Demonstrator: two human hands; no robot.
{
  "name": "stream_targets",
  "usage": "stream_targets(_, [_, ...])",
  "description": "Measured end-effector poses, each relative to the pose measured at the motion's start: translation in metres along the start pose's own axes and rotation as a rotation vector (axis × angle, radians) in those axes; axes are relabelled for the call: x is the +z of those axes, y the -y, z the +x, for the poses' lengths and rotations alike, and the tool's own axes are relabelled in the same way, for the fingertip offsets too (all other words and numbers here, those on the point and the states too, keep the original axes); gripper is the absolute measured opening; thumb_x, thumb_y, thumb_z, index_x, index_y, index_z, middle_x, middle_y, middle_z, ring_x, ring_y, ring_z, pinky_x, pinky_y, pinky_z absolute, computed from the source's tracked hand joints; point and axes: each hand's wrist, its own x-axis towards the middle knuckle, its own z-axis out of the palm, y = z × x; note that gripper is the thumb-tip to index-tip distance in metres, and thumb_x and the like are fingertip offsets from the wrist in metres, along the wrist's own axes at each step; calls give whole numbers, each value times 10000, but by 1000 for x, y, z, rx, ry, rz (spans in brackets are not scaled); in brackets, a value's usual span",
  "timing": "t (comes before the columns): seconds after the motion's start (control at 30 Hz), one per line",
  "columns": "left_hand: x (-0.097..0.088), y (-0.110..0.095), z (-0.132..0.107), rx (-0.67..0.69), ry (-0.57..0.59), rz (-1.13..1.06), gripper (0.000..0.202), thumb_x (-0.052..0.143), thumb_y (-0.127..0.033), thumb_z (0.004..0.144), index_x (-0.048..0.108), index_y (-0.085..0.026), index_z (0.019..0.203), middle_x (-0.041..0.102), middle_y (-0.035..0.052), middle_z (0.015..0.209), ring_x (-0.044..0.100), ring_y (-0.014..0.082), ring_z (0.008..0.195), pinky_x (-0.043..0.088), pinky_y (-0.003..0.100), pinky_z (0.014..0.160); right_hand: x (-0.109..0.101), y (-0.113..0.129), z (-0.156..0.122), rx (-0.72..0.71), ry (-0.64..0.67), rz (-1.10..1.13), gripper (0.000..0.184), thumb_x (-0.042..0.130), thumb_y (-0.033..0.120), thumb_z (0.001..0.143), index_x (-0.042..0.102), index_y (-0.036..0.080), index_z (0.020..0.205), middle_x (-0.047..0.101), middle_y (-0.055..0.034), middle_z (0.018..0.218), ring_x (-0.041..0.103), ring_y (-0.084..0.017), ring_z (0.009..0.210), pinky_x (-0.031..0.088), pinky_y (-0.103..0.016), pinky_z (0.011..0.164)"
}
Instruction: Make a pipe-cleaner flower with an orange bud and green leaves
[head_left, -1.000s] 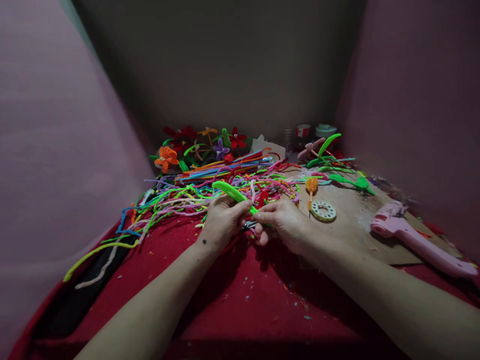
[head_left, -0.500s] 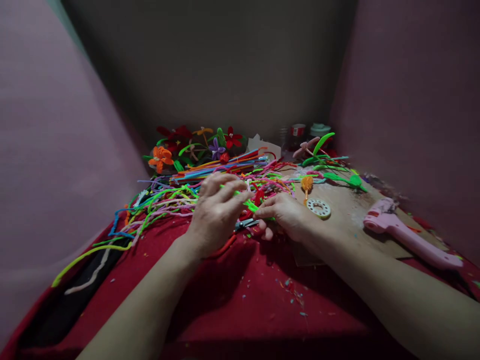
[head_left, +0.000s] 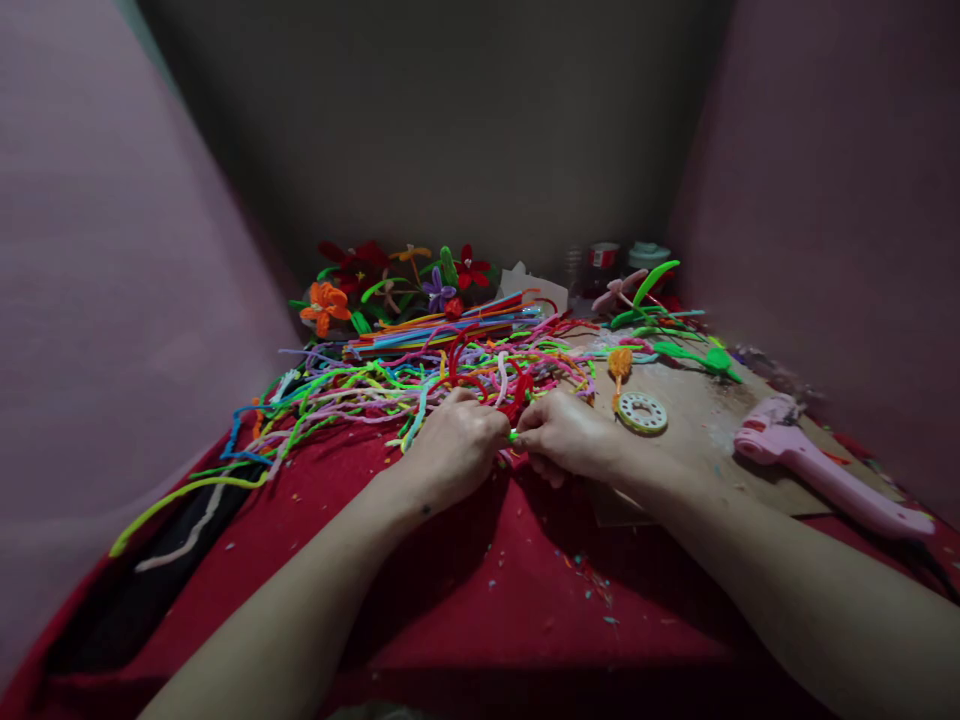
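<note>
My left hand [head_left: 463,440] and my right hand [head_left: 566,435] meet at the front of the pile, both with fingers pinched closed. Between their fingertips a short bit of bright green pipe cleaner [head_left: 514,436] shows; the rest of it is hidden in the fingers. Just behind the fingertips stand looped red pipe cleaners [head_left: 517,398]. Loose pipe cleaners [head_left: 367,385] in many colours spread behind and left of my left hand. To the right of my right hand lie a white disc with holes [head_left: 641,412] and an orange pipe-cleaner bud [head_left: 620,364].
A pink glue gun [head_left: 825,465] lies at the right on a cardboard sheet [head_left: 697,430]. Finished pipe-cleaner flowers [head_left: 325,306] and jars [head_left: 648,256] stand at the back. Small scraps [head_left: 589,580] dot the red cloth [head_left: 450,610]. Walls close in on both sides.
My left hand has come down and closed its fingers beside my right hand on the green pipe cleaner. The scissors seen by my right hand are now hidden.
</note>
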Motion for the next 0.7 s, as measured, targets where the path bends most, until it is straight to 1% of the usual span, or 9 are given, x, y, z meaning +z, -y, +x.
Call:
stream_targets(0.1, [-4, 0, 0, -149, -33, -154, 200, 497, -167, 788, 625, -164, 635, 622, 19, 606, 546, 144, 648, 381, 279, 720, -4, 0, -1, -68, -42, 59, 233, 530, 107, 706, 510, 151, 479, 506, 29, 373, 468, -78, 287, 297, -170, 304])
stream_targets(0.2, [-10, 2, 0, -363, -53, -382, 155, 538, -216, 745, 646, -163, 647, 587, -5, 573, 504, 120, 583, 355, 229, 585, -8, 1, -3, -137, -95, 285, 165, 604, 156, 670, 542, 138, 518, 522, 24, 420, 487, -77, 350, 355, -183, 367])
stream_targets(0.27, [-11, 4, 0, -468, -57, -539, 186, 538, -259, 736, 627, -154, 611, 526, -26, 524, 453, 101, 526, 322, 217, 522, -10, 1, -5, -142, -93, 433, 147, 641, 188, 641, 555, 130, 537, 525, 23, 448, 482, -77, 369, 382, -199, 392])
stream_targets(0.33, [-10, 6, 1, -526, -70, -665, 209, 536, -281, 727, 602, -147, 580, 479, -37, 504, 421, 92, 508, 301, 212, 495, -11, 1, -5, -122, -63, 510, 150, 655, 216, 626, 569, 122, 546, 534, 13, 467, 477, -81, 377, 396, -217, 406])
stream_targets(0.43, [-6, 7, 1, -568, -89, -749, 199, 542, -282, 709, 596, -144, 577, 463, -40, 509, 406, 89, 508, 291, 212, 487, -9, -1, -3, -134, -77, 496, 159, 643, 234, 634, 583, 116, 545, 563, -12, 496, 483, -88, 403, 405, -234, 440])
stream_targets(0.5, [-4, 7, 1, -585, -97, -765, 192, 538, -274, 704, 605, -142, 582, 466, -37, 509, 404, 90, 509, 291, 213, 488, -7, -1, -2, -175, -132, 408, 181, 612, 238, 664, 586, 117, 533, 562, -18, 493, 477, -90, 419, 395, -236, 459])
stream_targets(0.57, [-2, 6, 1, -600, -108, -772, 195, 533, -270, 703, 607, -141, 577, 463, -37, 497, 399, 90, 502, 287, 214, 483, -3, -2, -2, -245, -234, 210, 197, 569, 227, 702, 594, 122, 537, 556, -18, 487, 472, -96, 441, 370, -233, 473])
stream_targets(0.67, [2, 4, 1, -587, -116, -742, 204, 522, -263, 708, 607, -143, 567, 477, -35, 489, 406, 92, 496, 283, 214, 480, 5, -6, -4, -457, -462, -297, 174, 511, 172, 744, 626, 137, 618, 595, -32, 559, 506, -123, 532, 350, -245, 531])
stream_targets(0.7, [2, 4, 2, -570, -102, -712, 204, 520, -255, 706, 609, -143, 561, 488, -31, 489, 415, 95, 498, 285, 214, 483, 8, -8, -5, -544, -512, -487, 172, 496, 147, 752, 632, 139, 648, 610, -42, 596, 516, -135, 565, 343, -254, 547])
